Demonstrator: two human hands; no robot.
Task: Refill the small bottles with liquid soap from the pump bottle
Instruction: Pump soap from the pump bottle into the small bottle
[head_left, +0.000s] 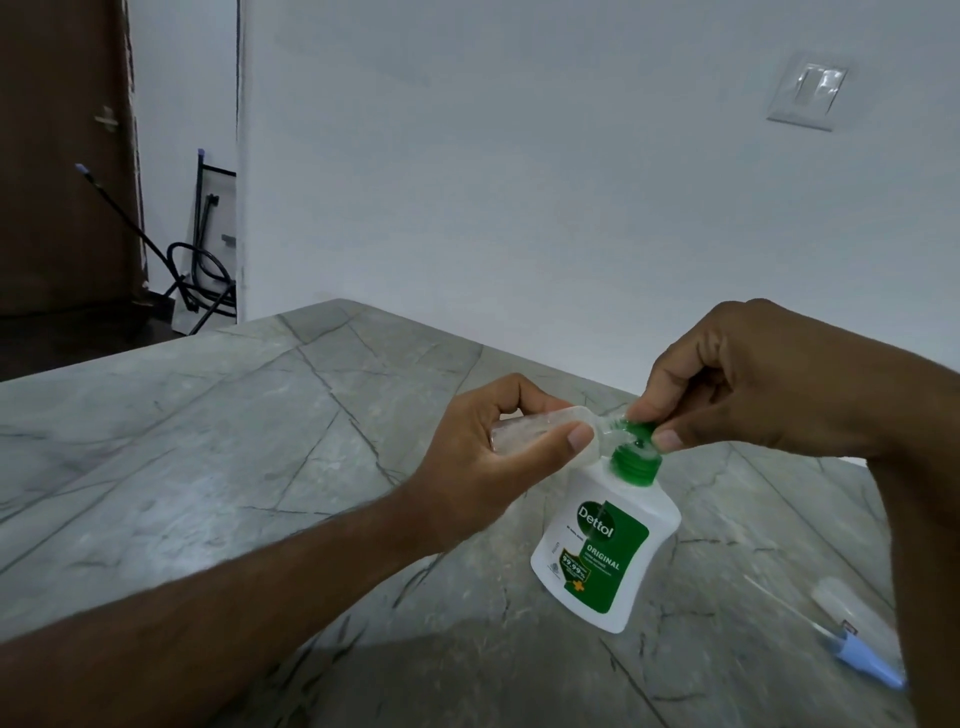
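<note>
Near the right side of the tabletop (208, 441) the pump bottle (605, 545) stands upright. A small clear bottle (545, 428) is gripped by the left hand (498, 457), tilted at the green pump head (636, 441), which is pinched by the right hand (753, 384). Both seem light, thin plastic (slippery once soapy), so the small bottle is best held round its middle.

The pump bottle (605, 545) is smooth white plastic with a glossy green label and a ribbed green plastic collar (635, 466); the small bottle (535, 428) is clear plastic; the countertop (208, 441) looks like matt, grey veined stone
</note>
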